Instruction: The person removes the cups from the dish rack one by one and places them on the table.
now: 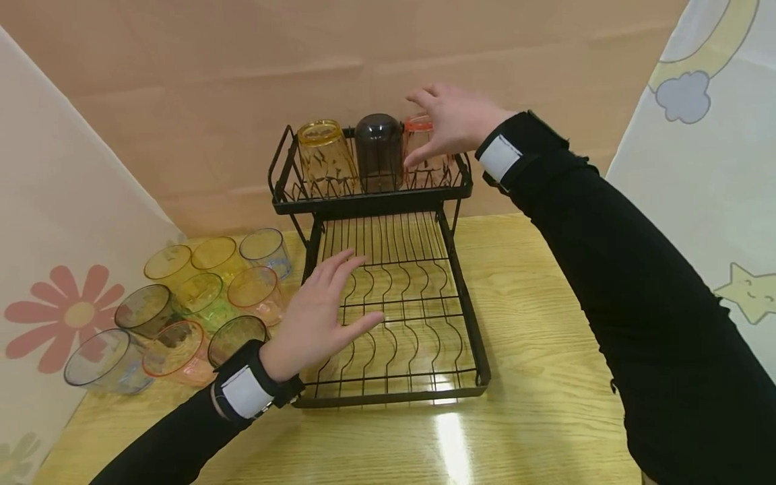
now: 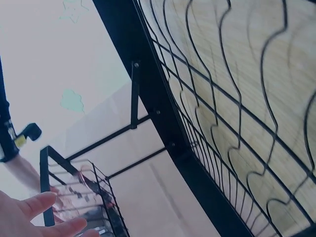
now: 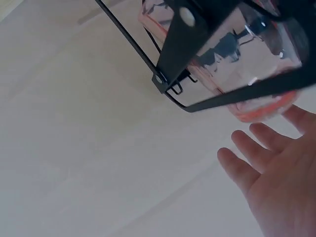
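My right hand point(image 1: 451, 121) is at the right end of the rack's top basket, its spread fingers and thumb around an upside-down pink glass point(image 1: 417, 145). In the right wrist view, those fingers point(image 3: 242, 168) look straight beside the rim of the same glass point(image 3: 261, 106). Left of it in the basket stand a dark grey glass point(image 1: 379, 151) and an amber glass point(image 1: 327, 158), both upside down. Over the left side of the black dish rack's point(image 1: 388, 399) lower tier, my left hand point(image 1: 315, 323) hovers with fingers extended and nothing in it.
On the wooden table point(image 1: 533, 323), several upright coloured glasses stand grouped left of the rack, among them a green one point(image 1: 206, 300), an orange one point(image 1: 178, 350) and a blue one point(image 1: 267, 250). Patterned cloth point(image 1: 73, 310) borders the left side; a plain backdrop point(image 1: 242, 67) hangs behind.
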The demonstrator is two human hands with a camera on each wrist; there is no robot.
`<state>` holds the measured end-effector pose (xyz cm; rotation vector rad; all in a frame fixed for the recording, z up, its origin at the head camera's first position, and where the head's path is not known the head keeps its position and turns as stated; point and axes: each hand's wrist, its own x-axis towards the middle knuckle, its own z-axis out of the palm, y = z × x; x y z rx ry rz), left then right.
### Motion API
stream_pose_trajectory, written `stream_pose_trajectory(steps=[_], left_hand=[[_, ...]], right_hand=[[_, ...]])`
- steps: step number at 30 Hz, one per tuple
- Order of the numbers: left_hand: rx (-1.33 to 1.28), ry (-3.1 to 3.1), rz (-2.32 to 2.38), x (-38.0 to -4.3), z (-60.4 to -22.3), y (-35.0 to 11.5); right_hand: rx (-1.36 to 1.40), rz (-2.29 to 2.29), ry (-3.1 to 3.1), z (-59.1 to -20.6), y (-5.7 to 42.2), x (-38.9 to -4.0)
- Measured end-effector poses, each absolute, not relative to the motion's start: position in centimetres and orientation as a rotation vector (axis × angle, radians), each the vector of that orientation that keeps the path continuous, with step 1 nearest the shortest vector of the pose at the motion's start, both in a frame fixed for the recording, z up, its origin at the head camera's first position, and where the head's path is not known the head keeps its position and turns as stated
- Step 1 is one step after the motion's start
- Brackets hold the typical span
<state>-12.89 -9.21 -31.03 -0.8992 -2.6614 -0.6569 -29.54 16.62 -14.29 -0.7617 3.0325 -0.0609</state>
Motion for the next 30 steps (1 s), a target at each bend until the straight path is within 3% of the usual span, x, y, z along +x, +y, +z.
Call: stream_pose_trajectory(steps=[18, 30], left_hand=[[-0.998, -2.671, -0.721, -11.4, -30.9, -7.3], [-1.044, -2.609, -0.763, -11.8, -30.8, -5.5]], right_hand=[[-0.760, -0.179, 3.093, -16.1, 15.6, -30.5], [-0.781, -0.218, 3.172, -13.8, 15.9, -29.9]])
